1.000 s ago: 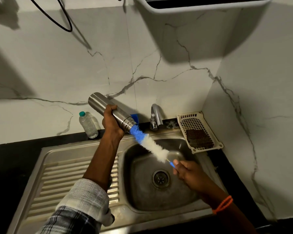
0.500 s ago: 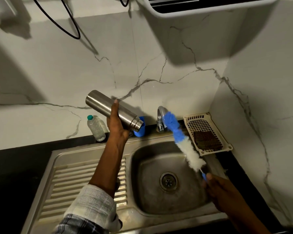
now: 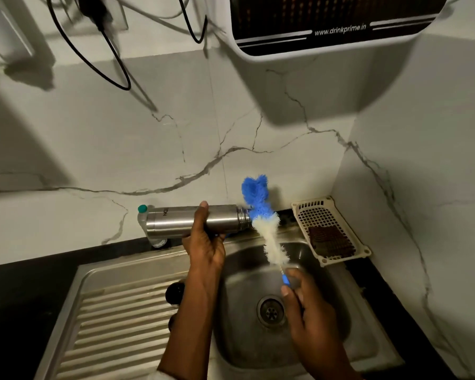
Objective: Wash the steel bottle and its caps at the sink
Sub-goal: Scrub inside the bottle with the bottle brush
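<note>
Both hands are occupied. My left hand (image 3: 205, 242) grips the steel bottle (image 3: 195, 221), now level above the sink (image 3: 137, 305) edge where earlier its mouth tilted down. My right hand (image 3: 310, 311) pinches the brush (image 3: 263, 220) handle; the brush has swung back toward the bottle, its bristles now just beside the open mouth. A dark cap (image 3: 174, 292) lies on the drainboard.
</note>
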